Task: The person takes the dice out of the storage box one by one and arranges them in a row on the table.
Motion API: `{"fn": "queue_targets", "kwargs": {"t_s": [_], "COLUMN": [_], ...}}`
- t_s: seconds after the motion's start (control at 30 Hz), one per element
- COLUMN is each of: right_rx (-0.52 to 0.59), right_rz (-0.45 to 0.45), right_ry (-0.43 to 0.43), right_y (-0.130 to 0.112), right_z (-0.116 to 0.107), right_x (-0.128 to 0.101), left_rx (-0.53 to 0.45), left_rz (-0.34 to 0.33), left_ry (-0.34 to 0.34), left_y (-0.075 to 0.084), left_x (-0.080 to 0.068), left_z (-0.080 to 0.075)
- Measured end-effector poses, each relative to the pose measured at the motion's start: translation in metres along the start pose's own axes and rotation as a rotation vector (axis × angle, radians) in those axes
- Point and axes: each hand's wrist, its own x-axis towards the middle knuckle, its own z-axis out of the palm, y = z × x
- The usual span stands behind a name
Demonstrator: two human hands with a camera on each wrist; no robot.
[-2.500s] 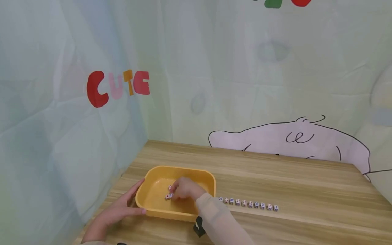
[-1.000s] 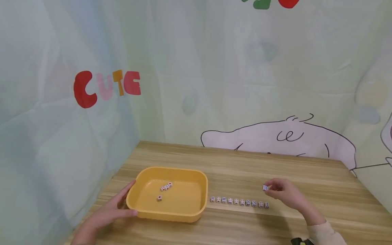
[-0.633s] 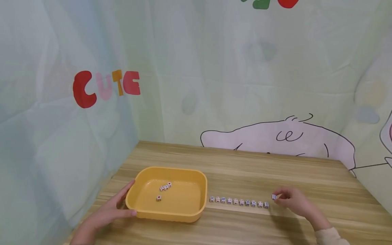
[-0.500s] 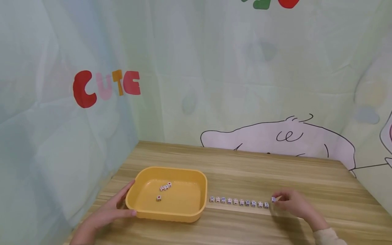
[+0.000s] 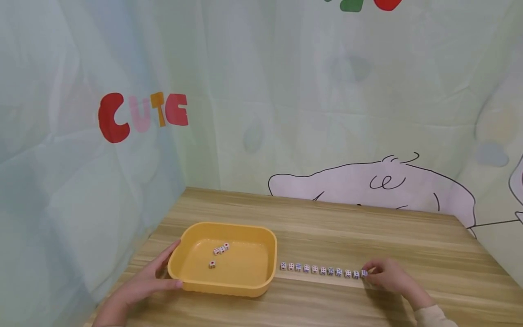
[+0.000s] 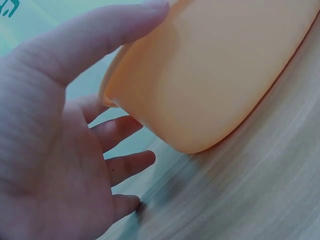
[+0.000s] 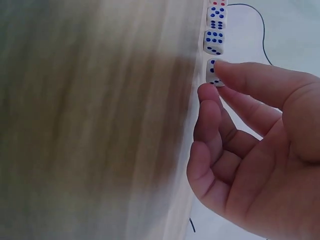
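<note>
In the head view, a die (image 5: 364, 273) is pinched by the right hand (image 5: 386, 277) at the right end of a row of dice (image 5: 318, 270) on the counter (image 5: 367, 236); the yellow tray (image 5: 224, 284) is steadied by the open left hand (image 5: 140, 286). In the left wrist view, straight fingers (image 6: 125, 167) lie beside the tray. In the right wrist view, the die (image 7: 214, 72) is best set square, touching its neighbour (image 7: 213, 42).
</note>
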Motion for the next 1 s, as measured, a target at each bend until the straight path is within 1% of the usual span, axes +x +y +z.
{"fn": "queue_targets", "kwargs": {"t_s": [0.33, 0.47, 0.57, 0.63, 0.7, 0.8, 1.0], "right_rx": [0.041, 0.021, 0.006, 0.008, 0.024, 0.035, 0.040], "right_rz": [0.007, 0.028, 0.049, 0.054, 0.040, 0.031, -0.019], "right_ry": [-0.027, -0.037, -0.044, -0.048, -0.059, -0.062, -0.089], "right_y": [0.003, 0.004, -0.001, -0.008, -0.019, -0.039, -0.085], "right_z": [0.000, -0.001, -0.006, -0.011, -0.016, -0.017, -0.005], "right_x": [0.000, 0.000, 0.001, 0.002, 0.005, 0.012, 0.027], "left_rx": [-0.019, -0.023, -0.028, -0.031, -0.030, -0.019, -0.015], "left_rz": [-0.045, -0.047, -0.054, -0.058, -0.058, -0.043, -0.035], "left_ry": [-0.017, -0.022, -0.024, -0.022, -0.016, -0.014, -0.015], "left_y": [-0.002, -0.002, -0.002, -0.002, -0.002, -0.001, 0.002], "left_x": [0.000, -0.001, -0.002, -0.002, -0.003, -0.003, 0.000], "left_z": [-0.001, -0.002, -0.002, -0.002, -0.002, -0.003, -0.001]}}
